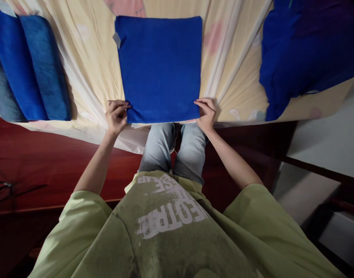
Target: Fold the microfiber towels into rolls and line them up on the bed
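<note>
A square blue cloth (162, 69) lies spread flat in front of me, with a small pale label (116, 39) sticking out at its upper left edge. My left hand (117, 115) pinches its near left side close to the corner. On the opposite side, my right hand (206, 112) grips the near right edge between thumb and fingers. The cloth looks smooth, with slight creasing by the left fingertips. Whether it is one layer or several, I cannot tell.
A cream patterned sheet (90, 58) covers the surface beneath. Rolled or folded blue and grey-blue cloths (46, 65) lie at the left. A loose heap of dark blue cloth (304, 58) sits at the right. Below the near edge is a reddish floor (63, 166).
</note>
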Demonstrator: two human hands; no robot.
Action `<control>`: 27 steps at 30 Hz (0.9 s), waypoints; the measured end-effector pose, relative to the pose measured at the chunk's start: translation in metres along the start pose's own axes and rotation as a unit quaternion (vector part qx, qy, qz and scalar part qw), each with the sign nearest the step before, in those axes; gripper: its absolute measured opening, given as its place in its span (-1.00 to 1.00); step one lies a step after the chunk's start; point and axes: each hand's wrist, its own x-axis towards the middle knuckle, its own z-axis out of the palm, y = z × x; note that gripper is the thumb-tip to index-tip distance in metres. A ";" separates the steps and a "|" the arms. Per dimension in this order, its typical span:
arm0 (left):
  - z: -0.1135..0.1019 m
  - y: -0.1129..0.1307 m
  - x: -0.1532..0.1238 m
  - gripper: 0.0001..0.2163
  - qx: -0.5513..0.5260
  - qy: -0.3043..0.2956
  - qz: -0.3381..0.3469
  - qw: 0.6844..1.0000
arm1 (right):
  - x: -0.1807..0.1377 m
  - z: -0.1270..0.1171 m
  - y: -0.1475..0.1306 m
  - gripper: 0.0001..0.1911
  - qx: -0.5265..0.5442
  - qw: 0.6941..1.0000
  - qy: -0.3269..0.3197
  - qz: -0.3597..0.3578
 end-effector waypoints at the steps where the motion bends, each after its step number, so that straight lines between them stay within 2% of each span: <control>1: 0.000 0.000 0.000 -0.63 0.001 0.005 -0.003 1.000 | 0.001 0.000 0.000 -0.59 -0.002 1.000 -0.001 -0.003; 15: 0.005 -0.008 0.001 -0.67 0.001 0.034 -0.022 0.999 | 0.009 0.001 0.001 -0.64 0.020 1.000 0.001 0.017; 21: 0.007 -0.003 0.007 -0.66 0.002 0.071 -0.048 0.996 | 0.019 0.012 0.010 -0.53 0.116 0.987 0.048 0.097; 27: 0.009 0.004 0.006 -0.62 0.008 0.083 -0.085 0.993 | 0.016 0.017 0.007 -0.53 0.140 0.978 0.091 0.121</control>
